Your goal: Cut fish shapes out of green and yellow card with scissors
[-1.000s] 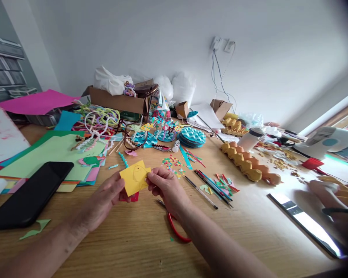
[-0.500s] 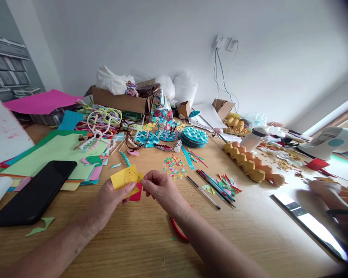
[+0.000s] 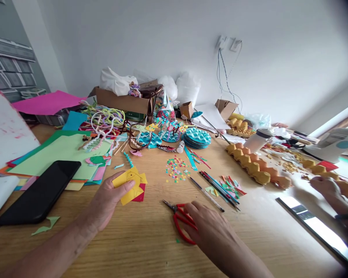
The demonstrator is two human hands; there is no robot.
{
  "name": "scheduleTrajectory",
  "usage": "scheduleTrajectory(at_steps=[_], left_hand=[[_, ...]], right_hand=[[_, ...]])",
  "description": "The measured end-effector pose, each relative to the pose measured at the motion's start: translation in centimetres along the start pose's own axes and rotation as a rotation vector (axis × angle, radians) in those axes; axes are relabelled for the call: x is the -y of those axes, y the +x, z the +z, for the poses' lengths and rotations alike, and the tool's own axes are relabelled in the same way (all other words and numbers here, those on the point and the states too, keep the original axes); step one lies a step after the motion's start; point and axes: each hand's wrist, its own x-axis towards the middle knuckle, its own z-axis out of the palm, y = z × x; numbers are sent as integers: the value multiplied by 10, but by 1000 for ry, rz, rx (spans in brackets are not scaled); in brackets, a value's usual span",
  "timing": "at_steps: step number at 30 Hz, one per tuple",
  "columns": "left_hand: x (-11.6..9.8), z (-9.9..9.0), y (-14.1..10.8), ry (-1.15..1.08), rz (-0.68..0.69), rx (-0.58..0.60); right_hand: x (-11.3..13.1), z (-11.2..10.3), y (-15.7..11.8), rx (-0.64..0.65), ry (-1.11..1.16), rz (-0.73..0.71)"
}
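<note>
My left hand (image 3: 111,197) pinches a yellow piece of paper (image 3: 126,190) between thumb and fingers, above the table. A fish outline is drawn on it in dark line, and its right side is cut unevenly. A red paper piece (image 3: 139,194) shows behind its lower right; whether it is held or lies on the table I cannot tell. Down to the right, my right hand (image 3: 204,222) is on red-handled scissors (image 3: 178,222), its fingers closed over the handles. The scissors lie on the table, blades pointing up and left; the hand covers part of the handles.
Paper confetti (image 3: 176,169), pencils (image 3: 220,189) and paper scraps (image 3: 230,185) lie ahead. A black phone (image 3: 40,193) sits left by stacked coloured sheets (image 3: 66,154). Blue wavy discs (image 3: 196,137) stand behind. Egg-carton strips (image 3: 255,166) lie right, near another person's hand (image 3: 326,189).
My right hand has left the yellow paper's edge and come down onto the scissors. My left hand still holds the paper. The view has shifted slightly.
</note>
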Motion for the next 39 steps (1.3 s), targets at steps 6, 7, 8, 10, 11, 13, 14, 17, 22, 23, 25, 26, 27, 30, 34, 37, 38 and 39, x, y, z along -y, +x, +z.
scheduleTrajectory(at_steps=[6, 7, 8, 10, 11, 13, 14, 17, 22, 23, 25, 26, 27, 30, 34, 37, 38, 39], left_hand=[[0, 5, -1, -48, -11, -60], [-1, 5, -1, -54, -6, -68], [-2, 5, -2, -60, 0, -75], [-3, 5, -2, -77, 20, -93], [-4, 5, -2, -89, 32, -100], [-6, 7, -3, -110, 45, -100], [-7, 8, -3, -113, 44, -92], [-11, 12, -5, -95, 21, -68], [-14, 22, -7, -40, 17, -31], [-14, 24, -6, -29, 17, -25], [-13, 26, -5, -10, 9, -15], [-12, 27, -4, -1, 5, -11], [-12, 28, -4, 8, 3, -7], [-10, 27, -3, 6, 6, 12], [-8, 24, -5, -59, 9, 74], [-7, 24, -5, -66, -5, 75], [-7, 25, -5, -52, -15, 64], [-7, 26, -5, -32, -27, 48]], right_hand=[[-7, 19, -1, 55, -50, 95], [-6, 19, 0, 54, -33, 93], [-6, 18, 0, 44, -1, 86], [-6, 16, 1, 1, 119, 58], [-6, 15, 1, -22, 217, 33], [-6, 12, 3, -46, 508, -28], [-5, 10, 5, -40, 688, -58], [5, 0, 14, -16, 1208, -78], [33, -22, 35, -92, 1490, -102], [37, -24, 40, -112, 1506, -111], [44, -25, 48, -132, 1529, -135], [46, -25, 52, -140, 1530, -143], [48, -24, 56, -149, 1528, -149], [50, -22, 63, -181, 1523, -147], [51, -20, 64, -204, 1535, -145], [52, -16, 63, -195, 1538, -143], [52, -15, 63, -187, 1539, -143], [52, -14, 63, -178, 1542, -144]])
